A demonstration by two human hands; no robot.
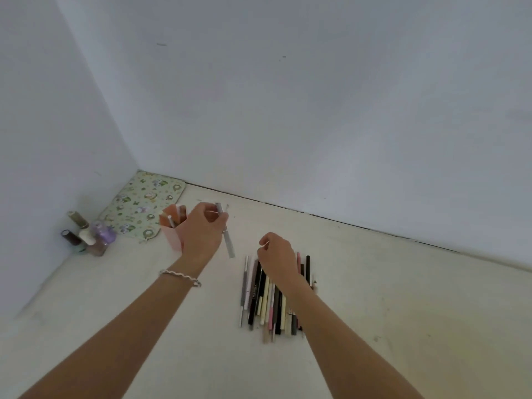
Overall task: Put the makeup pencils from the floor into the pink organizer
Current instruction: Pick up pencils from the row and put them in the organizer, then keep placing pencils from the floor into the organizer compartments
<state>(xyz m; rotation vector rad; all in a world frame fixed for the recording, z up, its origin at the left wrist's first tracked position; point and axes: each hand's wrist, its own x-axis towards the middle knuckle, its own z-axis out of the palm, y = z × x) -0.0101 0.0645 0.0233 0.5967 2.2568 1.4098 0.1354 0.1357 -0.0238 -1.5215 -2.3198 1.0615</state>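
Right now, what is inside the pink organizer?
A few makeup pencils stand in the pink organizer, their tops showing above its rim. Their lower parts are hidden by its wall, and the left hand covers its right side.

Pale floor (374, 298), pencils (267, 295), organizer (172, 237), perhaps bottles (86, 237)

Makeup pencils (267, 295) bundled on floor beside upright pink organizer (172, 234).
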